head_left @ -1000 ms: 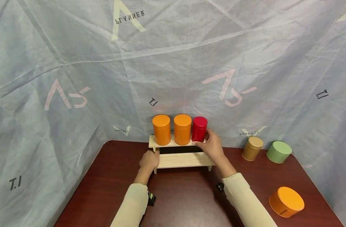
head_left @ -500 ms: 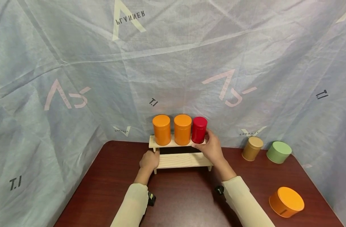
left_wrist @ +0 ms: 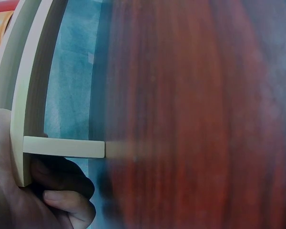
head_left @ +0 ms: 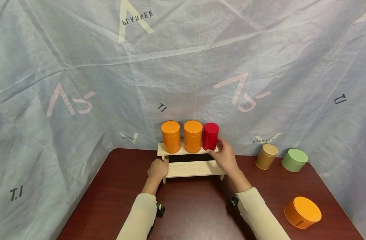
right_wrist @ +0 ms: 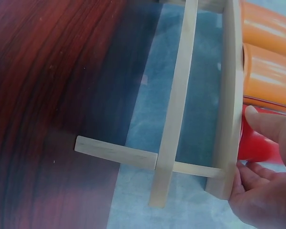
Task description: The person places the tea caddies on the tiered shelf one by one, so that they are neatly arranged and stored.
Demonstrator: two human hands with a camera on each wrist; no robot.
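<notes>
A two-tier wooden shelf (head_left: 194,169) stands at the back of the table. On its upper plank are two orange canisters (head_left: 171,137) and, to their right, a slimmer red canister (head_left: 211,137). My left hand (head_left: 158,169) grips the shelf's left end; in the left wrist view its fingers (left_wrist: 69,205) curl round behind the wood. My right hand (head_left: 225,155) holds the red canister low on its right side. The right wrist view shows the thumb (right_wrist: 260,119) against the front of the red canister, with the other fingers bent close by the shelf's end.
A gold canister (head_left: 267,156) and a low green tin (head_left: 295,160) stand at the table's back right. Nearer on the right sits a low orange tin (head_left: 302,212). A grey printed cloth (head_left: 183,76) hangs right behind the shelf.
The red canister has shifted very slightly left toward the orange ones, with my right thumb moving a little along its base. My left hand stays where it was on the shelf.
</notes>
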